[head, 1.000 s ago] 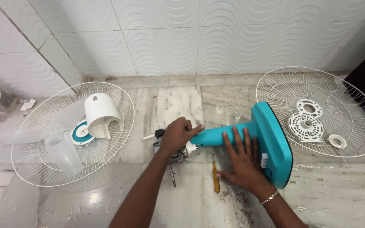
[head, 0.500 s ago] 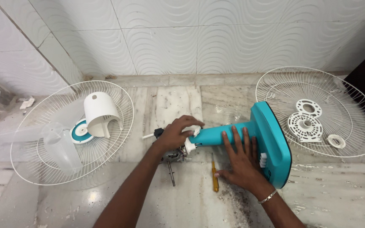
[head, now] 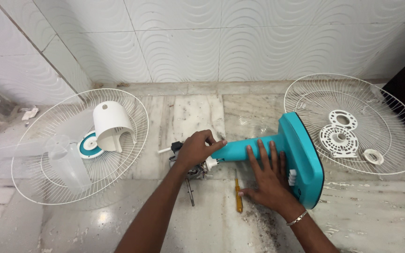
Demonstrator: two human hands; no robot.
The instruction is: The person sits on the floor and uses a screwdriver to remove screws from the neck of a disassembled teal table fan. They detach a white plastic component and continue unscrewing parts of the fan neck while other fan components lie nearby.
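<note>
A teal fan stand (head: 301, 154) lies on its side on the marble floor, its neck pointing left to a bare motor (head: 188, 166). My left hand (head: 198, 149) is curled over the motor where it joins the neck. Flat on the teal neck rests my right hand (head: 268, 175), fingers spread, pressing it down. A yellow-handled screwdriver (head: 238, 194) lies on the floor just left of that hand. A dark metal rod (head: 190, 191) lies below the motor.
A white wire fan guard (head: 38, 182) at the left holds a white motor cover (head: 111, 124), a clear fan blade (head: 66, 164) and a teal-white cap (head: 89, 145). Another guard (head: 399, 126) at the right holds white plastic rings (head: 339, 136). A tiled wall (head: 202, 42) runs behind.
My left hand has shifted a little on the motor, fingers reaching toward the neck joint. The right hand stays pressed on the stand.
</note>
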